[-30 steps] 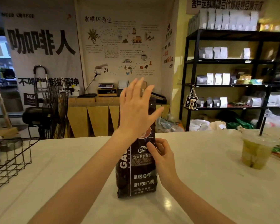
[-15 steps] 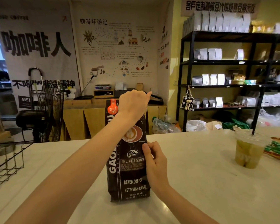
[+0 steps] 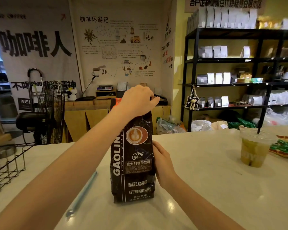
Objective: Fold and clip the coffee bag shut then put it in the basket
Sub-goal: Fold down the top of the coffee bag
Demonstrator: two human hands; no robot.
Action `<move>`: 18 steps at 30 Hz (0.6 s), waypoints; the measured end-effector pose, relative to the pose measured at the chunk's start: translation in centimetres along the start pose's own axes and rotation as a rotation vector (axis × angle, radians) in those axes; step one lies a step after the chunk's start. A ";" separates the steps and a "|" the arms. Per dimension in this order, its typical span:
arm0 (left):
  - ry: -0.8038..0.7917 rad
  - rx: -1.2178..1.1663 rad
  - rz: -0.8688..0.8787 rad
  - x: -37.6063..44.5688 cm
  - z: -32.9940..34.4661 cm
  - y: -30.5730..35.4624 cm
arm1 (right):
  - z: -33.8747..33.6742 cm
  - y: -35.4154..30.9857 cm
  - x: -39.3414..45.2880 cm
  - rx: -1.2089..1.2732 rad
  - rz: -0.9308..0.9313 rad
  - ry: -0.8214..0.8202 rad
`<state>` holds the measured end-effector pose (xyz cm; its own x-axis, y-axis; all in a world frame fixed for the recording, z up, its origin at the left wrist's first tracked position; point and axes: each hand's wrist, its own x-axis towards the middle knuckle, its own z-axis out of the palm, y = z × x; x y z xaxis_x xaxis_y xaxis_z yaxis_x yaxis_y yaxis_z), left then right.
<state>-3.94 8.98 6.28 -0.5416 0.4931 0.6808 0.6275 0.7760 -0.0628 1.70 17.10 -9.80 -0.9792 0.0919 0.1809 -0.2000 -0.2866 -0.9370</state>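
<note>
The coffee bag (image 3: 133,155) stands upright on the table (image 3: 206,171), and we take it as our landmark. Our left hand (image 3: 138,101) is curled over the bag's top edge, its grip pressed together on the top, which hides the fold itself. Our right hand (image 3: 163,165) rests flat against the bag's right side, fingers loosely spread, steadying it.

We judge the main risk to be a tip: pressing the top down while the bag is tall and narrow could topple it or spring the fold open, should the right hand ease off. The long blue clip (image 3: 81,193) lies left of the bag, near its base. The wire basket (image 3: 7,163) sits farther left, well apart. A cold drink (image 3: 254,150) stands well to the bag's right.
</note>
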 end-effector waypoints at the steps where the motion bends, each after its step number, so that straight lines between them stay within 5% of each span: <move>1: -0.017 0.029 0.025 0.0 -0.2 -0.1 | 0.0 -0.1 0.1 0.008 0.041 -0.003; 5: -0.039 0.048 0.072 -0.3 -0.3 -0.6 | -0.1 0.0 0.3 0.010 0.026 -0.008; 12: 0.299 0.220 0.054 -2.1 0.5 -1.1 | 0.6 0.2 -0.3 -0.083 -0.161 0.056; 18: 0.335 0.337 0.019 -2.9 0.0 -1.4 | 0.9 0.8 -0.4 -0.131 -0.212 0.054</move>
<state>-3.26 6.48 4.37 -0.2864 0.3976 0.8717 0.3894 0.8796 -0.2732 1.89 15.98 -10.35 -0.9120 0.1889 0.3641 -0.3908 -0.1302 -0.9112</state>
